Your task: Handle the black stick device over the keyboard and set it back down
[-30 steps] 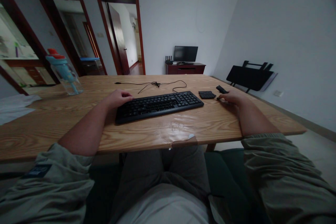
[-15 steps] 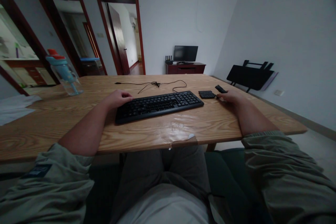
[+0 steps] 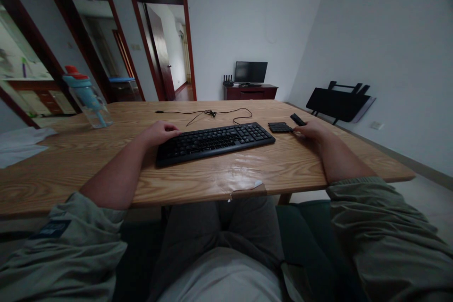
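Observation:
A black keyboard (image 3: 215, 144) lies at a slant on the wooden table in front of me. My left hand (image 3: 159, 133) grips its far left corner, fingers curled and thumb over the keys. To the right of the keyboard, my right hand (image 3: 313, 132) rests low with its fingers pinched together; whatever they hold is hidden. Just left of those fingertips lies a flat black ridged piece (image 3: 279, 127), perhaps a group of keycaps. A short black strip (image 3: 297, 119) sits right behind the fingers and seems to touch them.
A thin black cable (image 3: 210, 113), tied in the middle, runs behind the keyboard. On the left stand a clear bottle with a red and blue lid (image 3: 88, 99) and white paper (image 3: 24, 144). Peeling tape (image 3: 247, 192) marks the table's front edge.

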Available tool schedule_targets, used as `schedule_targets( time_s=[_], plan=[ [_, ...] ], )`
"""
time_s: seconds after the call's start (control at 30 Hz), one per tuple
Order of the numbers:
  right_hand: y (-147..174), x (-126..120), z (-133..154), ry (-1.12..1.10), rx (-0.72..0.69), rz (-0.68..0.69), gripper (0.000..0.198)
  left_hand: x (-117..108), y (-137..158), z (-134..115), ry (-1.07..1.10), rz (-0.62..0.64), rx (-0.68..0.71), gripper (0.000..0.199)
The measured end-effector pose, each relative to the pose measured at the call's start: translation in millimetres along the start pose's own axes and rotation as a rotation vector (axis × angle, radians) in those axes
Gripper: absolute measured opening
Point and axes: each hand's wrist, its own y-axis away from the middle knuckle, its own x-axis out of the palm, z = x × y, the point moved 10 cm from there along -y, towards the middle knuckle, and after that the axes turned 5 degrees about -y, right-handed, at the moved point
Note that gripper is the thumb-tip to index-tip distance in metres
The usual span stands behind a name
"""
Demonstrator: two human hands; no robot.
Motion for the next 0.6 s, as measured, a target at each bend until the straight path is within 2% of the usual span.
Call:
schedule_targets(
  time_s=[0.1,0.17,0.33,0.6],
  plan=[
    [5,0,3,0.182,0.059,0.028,0.023,-1,1,0,-0.007,-0.003,-0.015,0.045],
    [9,-1,9,0.215,0.05,0.026,0.025,-1,1,-2,-0.008,-0.002,-0.018,0.044],
    [14,1,11,0.205,0.065,0.041,0.028,-2,2,-2,-0.022,-0.006,-0.025,0.043],
    [4,1,2,0.159,0.093,0.034,0.033,-2,-1,3,-0.018,-0.007,-0.012,0.045]
  ],
)
